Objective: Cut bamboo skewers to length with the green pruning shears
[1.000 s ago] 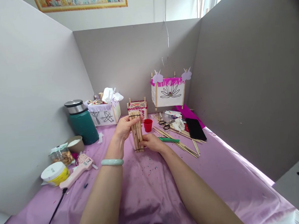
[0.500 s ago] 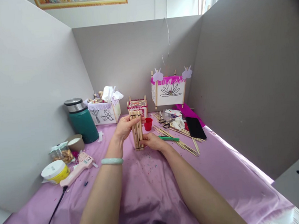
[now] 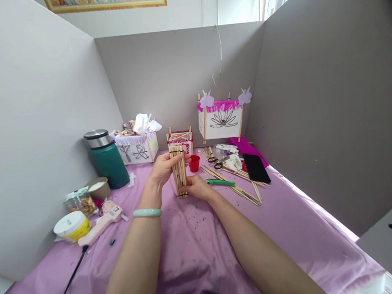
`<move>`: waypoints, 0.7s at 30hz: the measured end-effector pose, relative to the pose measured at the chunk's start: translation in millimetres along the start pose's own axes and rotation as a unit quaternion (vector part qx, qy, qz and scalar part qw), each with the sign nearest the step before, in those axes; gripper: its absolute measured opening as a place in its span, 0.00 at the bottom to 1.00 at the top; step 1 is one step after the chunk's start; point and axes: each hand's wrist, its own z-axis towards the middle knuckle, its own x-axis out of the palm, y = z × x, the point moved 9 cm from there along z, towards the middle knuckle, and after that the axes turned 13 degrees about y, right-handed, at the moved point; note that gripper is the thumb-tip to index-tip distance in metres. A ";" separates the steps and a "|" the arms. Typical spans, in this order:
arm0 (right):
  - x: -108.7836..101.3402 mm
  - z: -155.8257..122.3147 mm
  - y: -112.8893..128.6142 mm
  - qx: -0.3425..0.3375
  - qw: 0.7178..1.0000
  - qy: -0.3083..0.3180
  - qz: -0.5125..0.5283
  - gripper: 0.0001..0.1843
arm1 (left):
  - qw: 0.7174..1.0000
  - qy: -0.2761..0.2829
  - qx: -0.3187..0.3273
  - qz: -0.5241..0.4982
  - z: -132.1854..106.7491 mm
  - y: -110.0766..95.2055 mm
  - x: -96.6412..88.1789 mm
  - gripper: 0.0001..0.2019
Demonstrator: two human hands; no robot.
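Note:
An upright bundle of thin wooden sticks (image 3: 180, 173), with dark bands near its top and bottom, is held above the middle of the cloth. My left hand (image 3: 164, 168) grips its upper part from the left, thumb across the front. My right hand (image 3: 197, 186) closes on its lower right side, fingertips on the sticks. Just behind the bundle stands a small stick-framed box (image 3: 186, 138) with red trim, partly hidden. A red cup (image 3: 194, 163) is right of the bundle, and green-handled pliers (image 3: 221, 181) lie beyond my right hand.
Loose sticks (image 3: 242, 193), scissors (image 3: 217, 163) and a black phone (image 3: 256, 168) lie on the right. A lantern (image 3: 223, 120) with a flower drawing stands behind them. On the left are a green bottle (image 3: 108, 165), a decorated box (image 3: 138, 148), a pink glue gun (image 3: 100, 226) and a white-lidded tub (image 3: 72, 226).
My right hand has shifted very slightly to the left along the lower sticks. The bundle stays upright in both hands, almost unmoved.

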 end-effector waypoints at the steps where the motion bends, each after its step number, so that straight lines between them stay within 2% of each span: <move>1: -0.4 0.1 0.0 -0.002 1.000 0.000 -0.001 0.09 | 1.000 0.002 0.001 -0.007 0.2 1.1 0.5 0.17; 8: 2.8 -1.5 5.2 -0.017 1.000 0.002 0.025 0.10 | 0.999 0.008 0.014 -0.045 0.1 8.6 2.3 0.17; 11: 9.1 -1.1 8.9 -0.039 0.994 0.003 0.105 0.14 | 0.999 0.010 0.013 -0.050 -0.3 9.1 3.1 0.16; 15: 18.8 0.2 10.2 -0.044 0.979 0.028 0.199 0.14 | 0.998 0.015 0.014 -0.051 -0.7 7.6 6.6 0.15; 21: 14.9 -2.9 12.9 -0.046 0.979 0.034 0.195 0.15 | 0.998 0.018 0.017 -0.059 -0.1 6.8 11.7 0.16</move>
